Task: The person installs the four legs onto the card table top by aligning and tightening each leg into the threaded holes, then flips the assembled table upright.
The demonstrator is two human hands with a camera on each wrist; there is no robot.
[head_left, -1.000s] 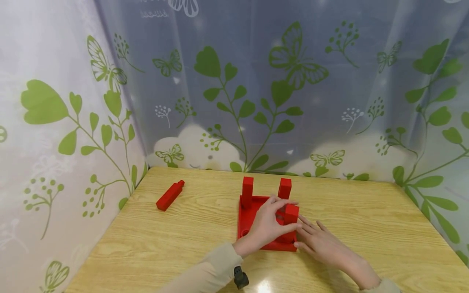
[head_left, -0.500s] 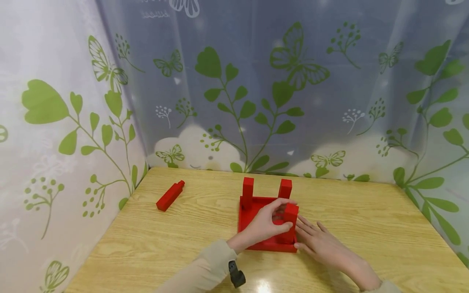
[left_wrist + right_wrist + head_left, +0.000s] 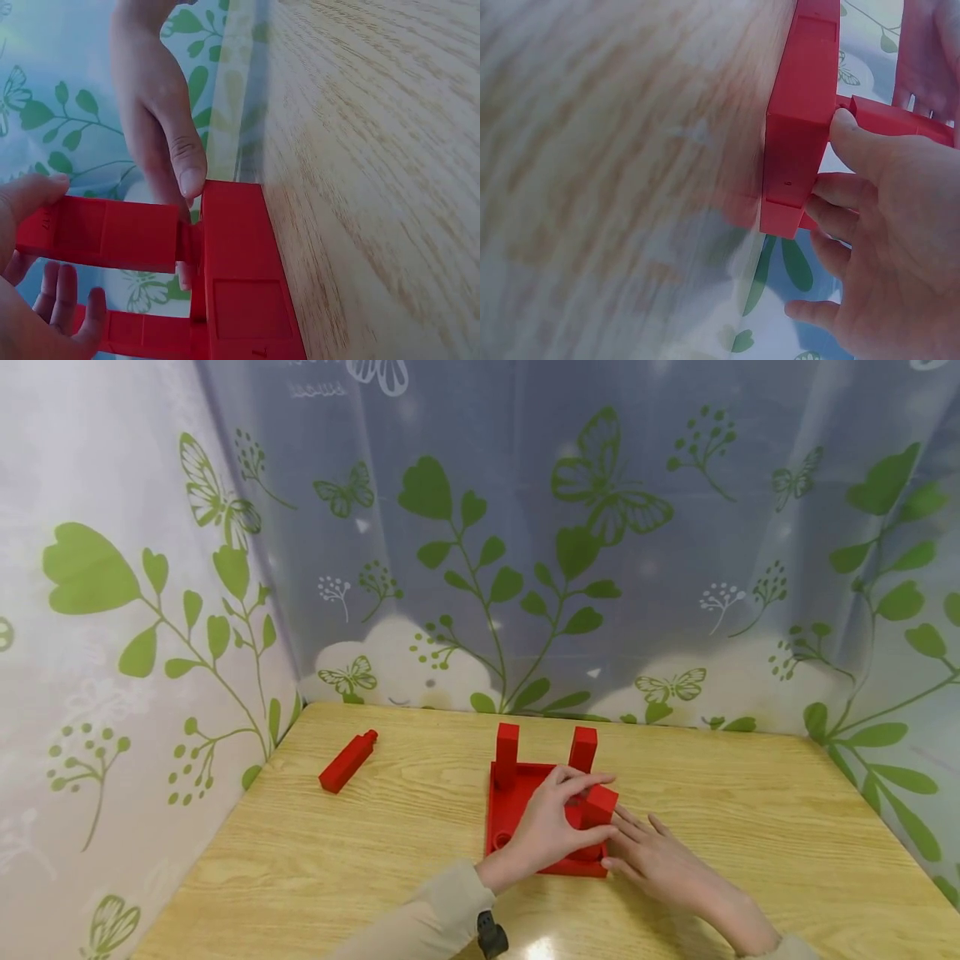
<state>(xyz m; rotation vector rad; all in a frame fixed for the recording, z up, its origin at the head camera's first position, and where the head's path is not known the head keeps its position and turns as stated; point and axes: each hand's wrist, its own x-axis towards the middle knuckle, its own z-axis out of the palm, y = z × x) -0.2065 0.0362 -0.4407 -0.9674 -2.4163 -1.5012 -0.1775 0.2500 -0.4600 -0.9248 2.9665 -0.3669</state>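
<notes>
As we look down from the wearer's head, we see a person's left hand (image 3: 547,831) grasping a red post (image 3: 599,806) between curled thumb and fingers. This held post stands at the near right corner of a square red tray (image 3: 517,814) with a low raised rim, which lies on a wood-grained surface (image 3: 405,827). From the left wrist we can make out a narrow neck (image 3: 193,244) between the post's lower end and the tray. The right hand (image 3: 663,864) has its grip released, fingers mostly straight, with thumb and fingertips touching the tray's right side. We find two more posts upright at the tray's far corners, a far left post (image 3: 507,756) and a far right post (image 3: 583,747), and a round socket (image 3: 502,840) at the near left corner. Well apart to the left, a loose post (image 3: 348,762) lies on its side. Behind everything we see a curtain (image 3: 480,568) printed with green leaves and butterflies.
</notes>
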